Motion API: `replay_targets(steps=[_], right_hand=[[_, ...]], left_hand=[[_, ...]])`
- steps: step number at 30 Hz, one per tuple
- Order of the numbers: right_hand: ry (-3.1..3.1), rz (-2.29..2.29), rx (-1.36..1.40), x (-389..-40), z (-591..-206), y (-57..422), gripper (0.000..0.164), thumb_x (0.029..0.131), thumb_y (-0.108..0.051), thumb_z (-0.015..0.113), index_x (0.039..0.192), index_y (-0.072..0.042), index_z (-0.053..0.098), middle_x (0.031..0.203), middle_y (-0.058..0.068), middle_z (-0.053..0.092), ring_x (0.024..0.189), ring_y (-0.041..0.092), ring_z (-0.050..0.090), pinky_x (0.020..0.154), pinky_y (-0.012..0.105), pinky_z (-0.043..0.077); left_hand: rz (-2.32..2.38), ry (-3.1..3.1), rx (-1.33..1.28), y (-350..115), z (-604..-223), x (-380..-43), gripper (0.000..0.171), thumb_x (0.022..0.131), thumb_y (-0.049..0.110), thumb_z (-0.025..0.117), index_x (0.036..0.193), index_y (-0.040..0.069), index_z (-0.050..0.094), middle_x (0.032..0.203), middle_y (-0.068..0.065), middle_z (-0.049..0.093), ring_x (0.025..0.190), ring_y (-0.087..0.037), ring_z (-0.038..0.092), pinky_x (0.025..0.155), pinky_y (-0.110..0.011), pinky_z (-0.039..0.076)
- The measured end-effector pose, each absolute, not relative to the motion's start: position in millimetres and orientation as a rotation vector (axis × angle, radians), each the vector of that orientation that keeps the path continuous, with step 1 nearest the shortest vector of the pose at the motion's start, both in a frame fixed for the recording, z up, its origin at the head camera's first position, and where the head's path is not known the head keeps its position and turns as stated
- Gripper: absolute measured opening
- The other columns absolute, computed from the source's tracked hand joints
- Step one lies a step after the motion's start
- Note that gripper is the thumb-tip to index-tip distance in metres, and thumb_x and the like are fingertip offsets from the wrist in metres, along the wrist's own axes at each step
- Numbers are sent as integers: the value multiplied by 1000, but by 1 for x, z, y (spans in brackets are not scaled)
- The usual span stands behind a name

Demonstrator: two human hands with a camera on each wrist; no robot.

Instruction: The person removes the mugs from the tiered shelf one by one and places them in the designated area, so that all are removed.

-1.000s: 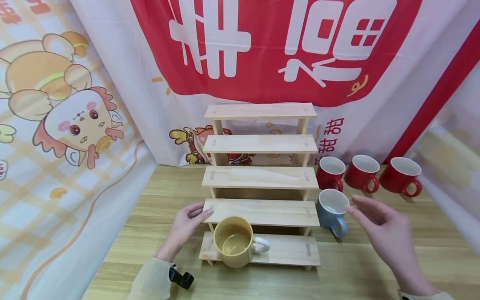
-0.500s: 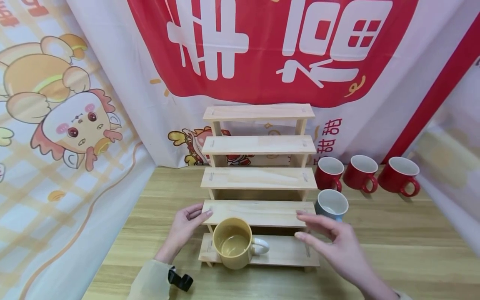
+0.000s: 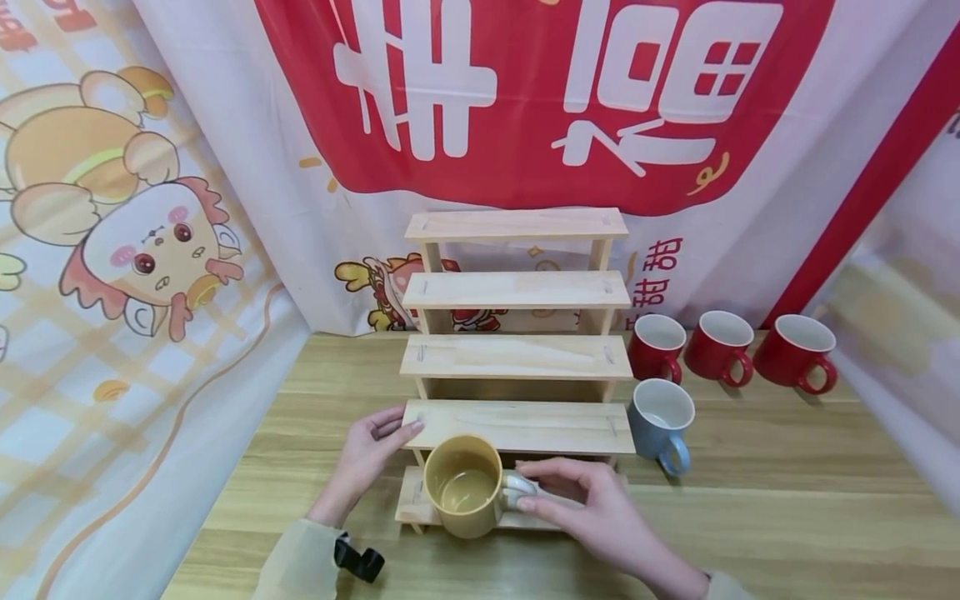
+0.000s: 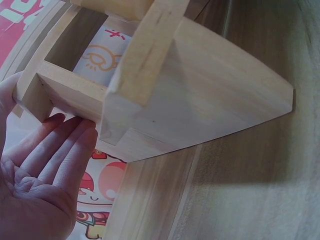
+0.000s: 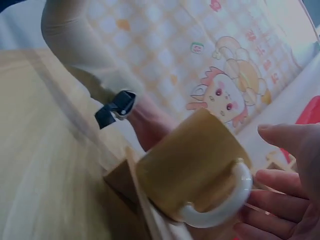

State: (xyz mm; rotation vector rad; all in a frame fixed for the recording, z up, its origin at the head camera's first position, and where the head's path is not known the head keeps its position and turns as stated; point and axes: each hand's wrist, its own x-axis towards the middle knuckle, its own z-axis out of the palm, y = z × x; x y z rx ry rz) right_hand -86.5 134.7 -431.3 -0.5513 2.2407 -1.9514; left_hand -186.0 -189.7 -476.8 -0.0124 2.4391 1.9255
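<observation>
A yellow mug (image 3: 464, 486) with a white handle (image 5: 225, 207) stands on the lowest tier of a stepped wooden shelf (image 3: 517, 427). My right hand (image 3: 596, 512) is at that handle, thumb and fingers apart on either side of it; in the right wrist view the thumb stands clear of the handle and the fingertips are close beside it. With the thumb on top and the fingers against the end, my left hand (image 3: 367, 458) grips the left end of the second tier from the bottom. The left wrist view has those fingers (image 4: 67, 155) against the wood.
Right of the shelf stands a light blue mug (image 3: 656, 429). Behind it are three red mugs, the left one (image 3: 651, 354), the middle one (image 3: 712, 354) and the right one (image 3: 787, 358). A printed cloth (image 3: 300, 208) hangs behind the wooden table (image 3: 757, 517).
My right hand has moved left, from beside the light blue mug across to the yellow mug's handle. The left hand has stayed on the shelf.
</observation>
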Motion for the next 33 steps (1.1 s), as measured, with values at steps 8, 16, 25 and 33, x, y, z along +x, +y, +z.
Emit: replay_targets(steps=[8,16,25,33], right_hand=[[2257,-1945,-492,-93,-442,117,25,93,-24,77,114,-10,76,106,-1,76,100,18,71,86,28,59],[2312,-1932,-424,-96,-447,114,20,95,-31,75,108,-16,78,99,-5,77,92,18,73,79,28,60],[2300,-1929,-397,-97,-453,117,18,95,-31,74,104,-16,79,96,2,77,87,21,71,73,25,59],[2334,-1895,-432,-97,-455,118,18,97,-29,73,103,-13,78,94,1,76,82,12,67,71,23,57]], left_hand=[[1918,2449,-21,-190,-477,-186,59,89,28,82,133,-6,60,125,-24,67,114,-33,66,92,-28,56],[1924,2446,-24,-190,-477,-186,59,90,27,81,133,-7,60,124,-25,67,113,-33,66,91,-27,56],[1897,2465,-48,-191,-477,-187,61,90,30,81,133,-6,60,125,-24,66,115,-33,65,92,-28,56],[1910,2449,-44,-190,-477,-187,60,89,30,82,133,-5,60,125,-24,66,114,-32,66,91,-27,56]])
